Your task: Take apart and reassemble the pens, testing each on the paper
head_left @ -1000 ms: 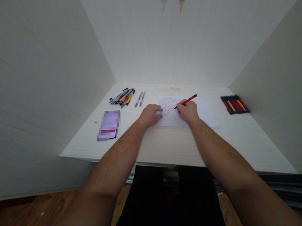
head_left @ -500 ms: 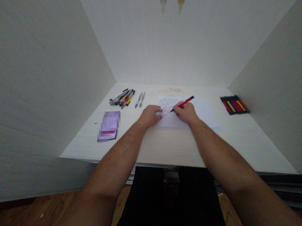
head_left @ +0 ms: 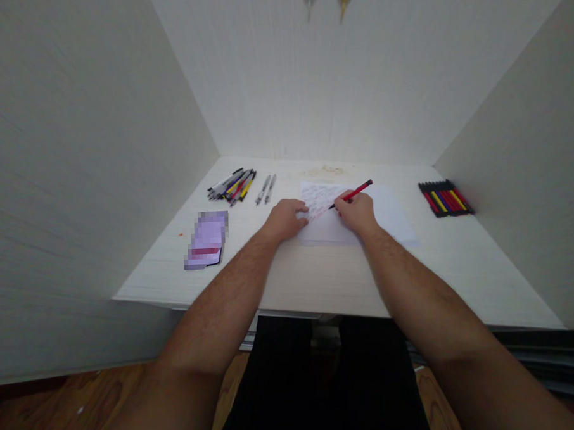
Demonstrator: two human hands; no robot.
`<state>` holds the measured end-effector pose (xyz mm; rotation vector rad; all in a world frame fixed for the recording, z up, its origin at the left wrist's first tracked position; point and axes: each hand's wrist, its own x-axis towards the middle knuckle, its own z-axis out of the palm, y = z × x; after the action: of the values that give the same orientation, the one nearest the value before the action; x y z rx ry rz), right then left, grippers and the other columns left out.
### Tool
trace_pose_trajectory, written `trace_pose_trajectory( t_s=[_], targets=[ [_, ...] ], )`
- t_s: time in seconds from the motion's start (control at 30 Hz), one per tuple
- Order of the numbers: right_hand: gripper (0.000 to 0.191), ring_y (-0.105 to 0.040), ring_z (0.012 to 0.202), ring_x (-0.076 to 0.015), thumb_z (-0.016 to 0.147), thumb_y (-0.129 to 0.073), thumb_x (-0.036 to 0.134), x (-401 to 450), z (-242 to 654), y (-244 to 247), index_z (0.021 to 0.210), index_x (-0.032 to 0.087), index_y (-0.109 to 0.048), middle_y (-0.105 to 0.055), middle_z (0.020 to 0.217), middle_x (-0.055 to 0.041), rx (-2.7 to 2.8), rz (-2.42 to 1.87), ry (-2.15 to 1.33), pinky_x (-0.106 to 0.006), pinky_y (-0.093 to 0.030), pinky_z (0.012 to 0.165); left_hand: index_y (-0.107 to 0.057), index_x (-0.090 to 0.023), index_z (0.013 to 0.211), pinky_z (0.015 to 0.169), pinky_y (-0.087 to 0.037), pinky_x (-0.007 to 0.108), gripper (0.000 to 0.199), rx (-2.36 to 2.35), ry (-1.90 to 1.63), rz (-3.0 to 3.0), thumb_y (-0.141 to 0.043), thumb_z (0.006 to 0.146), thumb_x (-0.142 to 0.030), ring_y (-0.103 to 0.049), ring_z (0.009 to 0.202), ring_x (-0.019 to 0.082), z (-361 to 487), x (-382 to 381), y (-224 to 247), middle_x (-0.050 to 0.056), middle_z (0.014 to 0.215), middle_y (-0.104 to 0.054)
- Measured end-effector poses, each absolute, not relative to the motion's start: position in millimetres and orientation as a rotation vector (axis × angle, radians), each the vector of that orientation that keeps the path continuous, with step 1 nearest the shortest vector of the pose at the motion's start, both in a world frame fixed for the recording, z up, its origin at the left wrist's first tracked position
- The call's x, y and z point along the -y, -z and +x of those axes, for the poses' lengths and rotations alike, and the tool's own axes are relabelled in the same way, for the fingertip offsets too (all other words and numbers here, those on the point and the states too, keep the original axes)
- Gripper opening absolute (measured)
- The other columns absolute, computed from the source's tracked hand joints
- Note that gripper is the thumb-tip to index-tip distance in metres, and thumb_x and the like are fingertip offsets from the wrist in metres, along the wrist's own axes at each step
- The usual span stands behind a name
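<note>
A red pen with black ends [head_left: 361, 189] is pinched in my right hand [head_left: 360, 213], its tip down at the paper and its back end tilted up to the right. Handwriting covers the upper left part of the white paper [head_left: 386, 214], with reddish lines lowest. My left hand [head_left: 288, 219] lies on the paper's left edge, thumb and fingers apart, holding nothing. Two clear pens [head_left: 265, 190] lie side by side beyond my left hand. What is written is too small to read.
A heap of mixed pens [head_left: 233, 186] lies at the back left, with a blurred phone [head_left: 207, 239] nearer me. At the right stands a row of coloured pens [head_left: 446, 198] by the side wall. White walls enclose the desk [head_left: 318, 277] on three sides.
My right hand and the red pen have shifted slightly to the right along the written line. My left hand stays where it was.
</note>
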<state>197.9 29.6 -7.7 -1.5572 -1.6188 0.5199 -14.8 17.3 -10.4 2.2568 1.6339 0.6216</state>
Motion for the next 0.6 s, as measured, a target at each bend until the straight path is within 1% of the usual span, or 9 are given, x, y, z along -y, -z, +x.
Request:
trace_pose_trajectory(
  t_s=[0.1,0.23,0.47,0.53,0.6],
  targets=[
    [0.017,-0.061,0.062,-0.0170,0.073,-0.055,0.026,-30.2,198.2,6.3,0.068,0.017,-0.068,-0.066,0.062,-0.0046,1.665,-1.535,-0.543,-0.026,-0.043,0.060,-0.074,-0.022,0.110,0.110,-0.040,0.034,0.035,-1.627,-0.628,2.259,-0.068,0.076,-0.029,-0.056,0.123,0.022,-15.2,-17.6,11.2,0.005,0.129,-0.066],
    [0.017,-0.061,0.062,-0.0171,0.074,-0.054,0.025,-28.8,198.0,4.8,0.064,0.017,-0.066,-0.064,0.059,-0.0041,1.636,-1.581,-0.445,-0.027,-0.043,0.062,-0.074,-0.025,0.108,0.110,-0.040,0.033,0.034,-1.630,-0.646,2.255,-0.069,0.075,-0.030,-0.056,0.123,0.021,-15.8,-19.1,13.8,0.003,0.128,-0.066],
    [0.015,-0.057,0.054,-0.0140,0.071,-0.058,0.027,-23.9,196.2,7.0,0.065,0.016,-0.066,-0.062,0.056,-0.0014,1.738,-1.401,-0.754,-0.023,-0.039,0.052,-0.073,-0.020,0.110,0.109,-0.041,0.032,0.036,-1.606,-0.649,2.277,-0.068,0.076,-0.028,-0.058,0.120,0.021,-16.2,-18.6,13.3,0.006,0.128,-0.066],
    [0.016,-0.058,0.055,-0.0142,0.072,-0.057,0.026,-25.7,196.4,7.4,0.066,0.016,-0.067,-0.063,0.057,-0.0017,1.720,-1.427,-0.703,-0.024,-0.040,0.053,-0.073,-0.019,0.111,0.109,-0.041,0.032,0.037,-1.604,-0.651,2.278,-0.068,0.075,-0.027,-0.058,0.120,0.021,-16.2,-18.9,13.4,0.006,0.127,-0.066],
    [0.016,-0.059,0.058,-0.0155,0.072,-0.056,0.026,-28.7,197.3,7.8,0.066,0.016,-0.068,-0.064,0.059,-0.0029,1.659,-1.493,-0.575,-0.025,-0.041,0.056,-0.074,-0.019,0.110,0.109,-0.041,0.032,0.036,-1.602,-0.656,2.277,-0.068,0.075,-0.027,-0.058,0.120,0.022,-16.2,-19.4,13.9,0.006,0.127,-0.066]
  ],
)
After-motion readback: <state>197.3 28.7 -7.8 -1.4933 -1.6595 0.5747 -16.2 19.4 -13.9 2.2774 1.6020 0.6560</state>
